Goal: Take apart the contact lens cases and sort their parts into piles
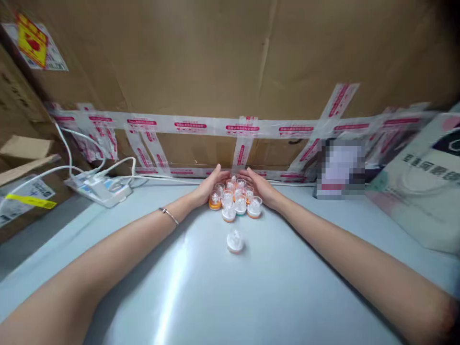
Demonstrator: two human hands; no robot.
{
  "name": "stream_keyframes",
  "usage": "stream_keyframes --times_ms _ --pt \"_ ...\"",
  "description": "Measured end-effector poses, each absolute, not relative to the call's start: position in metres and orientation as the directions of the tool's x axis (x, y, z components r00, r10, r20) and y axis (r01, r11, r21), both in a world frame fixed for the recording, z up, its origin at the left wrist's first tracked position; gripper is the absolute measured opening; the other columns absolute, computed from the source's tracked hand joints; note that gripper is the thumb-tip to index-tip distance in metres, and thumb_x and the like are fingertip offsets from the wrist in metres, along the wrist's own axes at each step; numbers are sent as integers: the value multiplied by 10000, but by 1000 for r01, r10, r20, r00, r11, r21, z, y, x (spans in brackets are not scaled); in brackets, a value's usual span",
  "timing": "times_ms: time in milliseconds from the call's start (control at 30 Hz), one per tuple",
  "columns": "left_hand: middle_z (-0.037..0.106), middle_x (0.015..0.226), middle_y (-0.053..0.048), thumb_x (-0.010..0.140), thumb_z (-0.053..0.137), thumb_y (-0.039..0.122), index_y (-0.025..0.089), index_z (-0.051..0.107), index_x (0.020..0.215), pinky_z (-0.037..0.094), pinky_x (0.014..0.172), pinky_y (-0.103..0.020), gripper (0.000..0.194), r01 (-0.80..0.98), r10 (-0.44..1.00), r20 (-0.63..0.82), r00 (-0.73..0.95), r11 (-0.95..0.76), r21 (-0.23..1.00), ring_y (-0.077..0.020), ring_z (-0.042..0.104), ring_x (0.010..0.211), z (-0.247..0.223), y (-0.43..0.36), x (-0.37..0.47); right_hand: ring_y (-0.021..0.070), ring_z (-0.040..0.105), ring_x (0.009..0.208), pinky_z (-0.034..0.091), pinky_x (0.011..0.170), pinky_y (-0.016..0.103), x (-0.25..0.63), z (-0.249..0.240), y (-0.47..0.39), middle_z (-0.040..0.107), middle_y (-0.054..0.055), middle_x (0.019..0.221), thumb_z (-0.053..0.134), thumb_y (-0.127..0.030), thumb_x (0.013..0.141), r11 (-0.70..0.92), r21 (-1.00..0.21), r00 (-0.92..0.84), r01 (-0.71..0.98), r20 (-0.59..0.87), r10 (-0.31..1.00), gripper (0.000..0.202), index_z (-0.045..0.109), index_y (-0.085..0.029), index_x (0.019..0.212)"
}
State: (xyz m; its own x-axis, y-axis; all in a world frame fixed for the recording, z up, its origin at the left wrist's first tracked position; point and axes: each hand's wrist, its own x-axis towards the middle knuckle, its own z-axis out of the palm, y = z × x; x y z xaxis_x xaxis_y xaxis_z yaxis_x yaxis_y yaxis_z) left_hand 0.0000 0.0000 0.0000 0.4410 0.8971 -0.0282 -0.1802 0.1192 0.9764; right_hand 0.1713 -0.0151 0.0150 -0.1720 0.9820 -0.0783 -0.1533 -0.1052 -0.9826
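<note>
Several small clear plastic domed containers with white, orange and teal bases stand bunched together near the back of the table. My left hand curves along the left side of the bunch, its fingers stretched out toward the back. On the opposite side, my right hand lies the same way, fingers extended along the bunch. Both hands are open and cup the group between them; whether each one touches the containers is hard to tell. One single domed container stands apart, closer to me. A thin bracelet is on my left wrist.
A large taped cardboard box walls off the back. At the left are a white power strip with cables and a smaller carton. A blurred-out upright object and a pale printed bag stand at the right.
</note>
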Motion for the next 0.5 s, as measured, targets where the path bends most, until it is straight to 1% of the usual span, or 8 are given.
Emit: stream_keyframes --times_ms 133,333,367,433,467,500 --pt "364 1386 -80 846 237 628 131 420 1290 257 1062 -355 691 -155 868 15 496 71 985 -245 327 1281 -1 -12 -2 171 588 1015 416 938 325 171 12 -25 626 89 1135 372 -355 900 -95 -987 -185 -130 -70 980 325 591 -147 1019" --pt "410 1360 -83 857 232 613 143 472 1238 293 1037 -336 651 -105 884 58 464 -10 994 -234 388 1245 -2 -23 1 191 550 1079 420 930 344 169 6 -29 602 93 1169 393 -426 870 -53 -993 -194 -107 -32 980 357 576 -166 1031" --pt "410 1360 -90 861 221 608 140 475 1232 297 1033 -338 649 -93 887 59 457 -18 995 -233 392 1242 -2 -24 1 197 555 1068 428 918 355 169 4 -27 609 99 1153 387 -444 865 -22 -996 -188 -89 -5 982 371 573 -167 1028" --pt "419 1351 -107 874 211 583 132 486 1211 294 1031 -344 627 -57 907 85 411 -67 996 -228 394 1239 1 -25 0 204 556 1057 430 907 369 172 2 -26 616 103 1127 385 -471 851 95 -995 -124 -39 99 987 385 566 -177 1022" --pt "437 1335 -111 882 225 560 131 495 1194 290 1031 -347 595 -31 925 129 358 -127 991 -224 398 1233 3 -28 -2 198 539 1075 414 924 367 174 2 -27 604 94 1140 396 -477 842 157 -987 -73 -16 158 985 377 554 -190 1028" --pt "463 1310 -111 890 250 529 135 506 1172 289 1028 -349 548 3 937 205 283 -214 977 -218 406 1222 5 -32 -6 189 518 1094 391 945 358 178 3 -32 584 82 1158 409 -478 835 229 -973 -3 13 229 973 364 539 -205 1037"
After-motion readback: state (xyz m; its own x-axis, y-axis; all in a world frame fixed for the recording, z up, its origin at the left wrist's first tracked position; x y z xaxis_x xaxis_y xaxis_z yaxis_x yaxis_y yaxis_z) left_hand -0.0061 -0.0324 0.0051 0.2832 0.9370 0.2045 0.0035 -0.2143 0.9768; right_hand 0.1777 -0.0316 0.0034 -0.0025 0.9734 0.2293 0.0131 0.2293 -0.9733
